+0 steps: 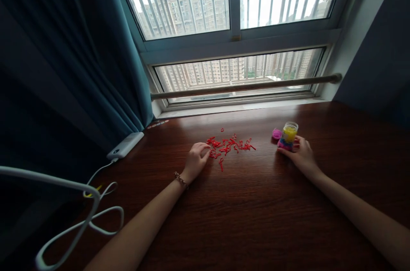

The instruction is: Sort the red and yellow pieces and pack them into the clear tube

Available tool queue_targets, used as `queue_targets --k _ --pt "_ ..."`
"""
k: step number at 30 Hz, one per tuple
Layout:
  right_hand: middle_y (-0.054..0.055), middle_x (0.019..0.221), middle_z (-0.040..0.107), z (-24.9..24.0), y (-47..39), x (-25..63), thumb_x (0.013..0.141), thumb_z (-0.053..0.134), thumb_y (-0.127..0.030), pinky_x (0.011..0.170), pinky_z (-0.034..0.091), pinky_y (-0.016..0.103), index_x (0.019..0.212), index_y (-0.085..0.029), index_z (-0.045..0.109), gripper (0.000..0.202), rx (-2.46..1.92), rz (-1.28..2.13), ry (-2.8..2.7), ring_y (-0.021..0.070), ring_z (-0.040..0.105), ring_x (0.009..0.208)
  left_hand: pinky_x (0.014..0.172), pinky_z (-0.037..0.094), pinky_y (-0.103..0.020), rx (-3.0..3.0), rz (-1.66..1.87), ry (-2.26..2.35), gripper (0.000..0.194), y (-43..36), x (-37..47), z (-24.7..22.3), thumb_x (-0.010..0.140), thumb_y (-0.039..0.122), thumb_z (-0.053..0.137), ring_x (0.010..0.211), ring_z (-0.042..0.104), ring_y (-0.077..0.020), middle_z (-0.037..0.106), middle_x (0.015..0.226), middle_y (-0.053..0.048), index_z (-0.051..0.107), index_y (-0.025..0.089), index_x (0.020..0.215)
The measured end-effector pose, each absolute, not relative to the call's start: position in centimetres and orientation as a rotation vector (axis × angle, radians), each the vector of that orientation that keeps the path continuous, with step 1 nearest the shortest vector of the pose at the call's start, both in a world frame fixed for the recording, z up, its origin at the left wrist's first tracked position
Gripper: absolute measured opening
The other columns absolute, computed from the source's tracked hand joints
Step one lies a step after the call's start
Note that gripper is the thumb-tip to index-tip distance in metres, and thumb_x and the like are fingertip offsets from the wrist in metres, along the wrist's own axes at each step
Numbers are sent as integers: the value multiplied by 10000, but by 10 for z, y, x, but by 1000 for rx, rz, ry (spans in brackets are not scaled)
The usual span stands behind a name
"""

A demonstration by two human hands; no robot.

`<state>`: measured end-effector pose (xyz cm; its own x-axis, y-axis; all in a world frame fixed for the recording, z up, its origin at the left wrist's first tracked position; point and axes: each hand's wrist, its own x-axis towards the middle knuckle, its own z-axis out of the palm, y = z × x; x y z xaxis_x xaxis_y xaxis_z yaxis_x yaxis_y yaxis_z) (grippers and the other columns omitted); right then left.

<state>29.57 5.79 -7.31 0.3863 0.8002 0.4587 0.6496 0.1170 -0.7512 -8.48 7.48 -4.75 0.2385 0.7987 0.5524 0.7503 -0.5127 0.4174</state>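
Observation:
Small red pieces (226, 146) lie scattered over the middle of the brown wooden table (237, 215). At their left edge is my left hand (197, 160), its fingers bent and touching the pile; whether anything is between the fingertips is too small to tell. My right hand (299, 155) is closed around the lower part of a clear jar (290, 135), which stands upright and open. Yellow, blue and pink contents show inside the jar. Just left of the jar lies a pink lid (276, 134).
A white power strip (125, 146) with a white cable (109, 209) lies at the left, beside a blue curtain (128, 70). Behind the table is a window with a horizontal rail (250, 86). A small strip (158, 123) lies near the back left edge.

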Motion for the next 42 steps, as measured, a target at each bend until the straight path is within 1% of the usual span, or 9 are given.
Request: queue_targets --k 4,9,18,23,29,32,36,39,42 --pt "127 1082 447 -56 38 281 608 678 -507 692 461 388 1173 -155 402 720 -1476 -176 -1222 228 497 822 1006 348 -400 2419 1035 1573 332 78 -85 -55 783 275 517 1170 432 -223 515 1205 -87 525 182 1102" --pt "81 975 539 -42 7 240 809 519 -286 812 444 365 1028 -217 522 230 -1097 -72 -1958 222 521 905 1053 273 -428 2392 810 1623 531 80 -85 -63 794 398 486 1264 322 -266 416 1321 -147 417 120 1241" --pt "165 1260 441 -54 76 174 795 511 -452 966 329 474 1227 -158 453 526 -1309 -11 -2233 311 361 1180 893 445 -336 2383 698 1008 372 54 -72 -29 840 301 432 1014 560 -188 587 1136 -69 466 217 1201" --pt "175 1274 449 -56 103 162 799 482 -502 973 306 467 1223 -147 488 553 -1375 110 -2270 326 352 1205 992 369 -350 2410 959 1137 310 61 -76 -36 854 287 406 1123 485 -182 543 1192 -71 517 207 1132" --pt "37 952 665 -39 72 158 850 446 -394 790 449 266 985 -218 651 303 -670 670 -2323 168 607 857 1033 288 -447 2264 1022 1718 457 87 -89 -64 817 408 442 1252 340 -262 457 1278 -146 453 134 1182" --pt "28 750 686 -39 69 153 849 430 -424 656 457 241 817 -192 694 353 -765 713 -2127 155 615 667 1018 249 -517 2176 953 1902 516 97 -91 -71 805 474 430 1277 278 -315 463 1264 -190 463 102 1160" --pt "43 755 686 -47 86 159 849 403 -444 661 439 253 762 -189 695 398 -1034 518 -1879 182 619 696 1033 133 -551 2146 855 1815 567 110 -80 -66 792 528 419 1302 211 -327 417 1306 -205 455 103 1166" --pt "55 688 665 -53 101 168 872 340 -430 651 428 269 794 -169 675 432 -1158 445 -1784 192 609 668 1044 158 -508 2156 822 1626 575 118 -64 -56 793 531 415 1285 266 -308 402 1320 -202 468 100 1171" --pt "56 703 658 -56 109 172 884 308 -416 655 429 270 838 -172 653 424 -1234 409 -1770 192 603 680 991 332 -403 2204 770 1413 508 115 -49 -45 814 515 385 1152 470 -240 524 1228 -140 519 151 1141"
